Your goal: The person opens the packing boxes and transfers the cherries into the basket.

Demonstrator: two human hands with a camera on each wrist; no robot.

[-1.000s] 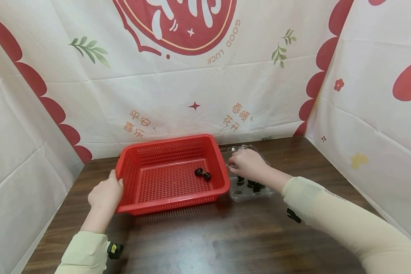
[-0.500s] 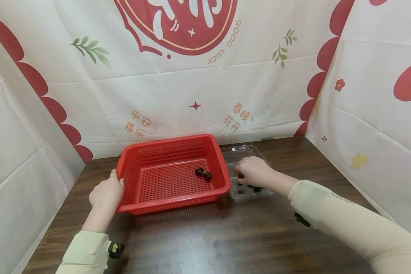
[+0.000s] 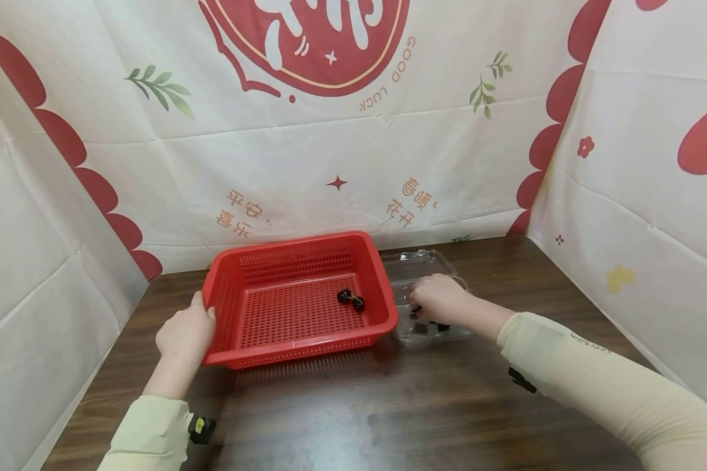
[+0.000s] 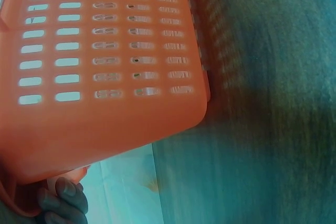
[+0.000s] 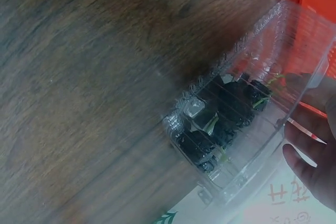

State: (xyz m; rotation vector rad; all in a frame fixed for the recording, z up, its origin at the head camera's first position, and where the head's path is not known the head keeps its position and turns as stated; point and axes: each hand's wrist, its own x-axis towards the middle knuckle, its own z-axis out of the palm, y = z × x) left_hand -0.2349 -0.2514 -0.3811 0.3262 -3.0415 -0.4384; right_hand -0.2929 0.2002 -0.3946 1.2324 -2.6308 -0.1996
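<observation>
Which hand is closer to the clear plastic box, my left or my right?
Right. Your right hand is over the clear plastic box; your left hand is across the red basket, holding its left side.

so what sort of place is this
Probably a makeshift tabletop recording booth: printed fabric walls hang around three sides of the wood-grain table, and a small black device sits by the left sleeve.
</observation>
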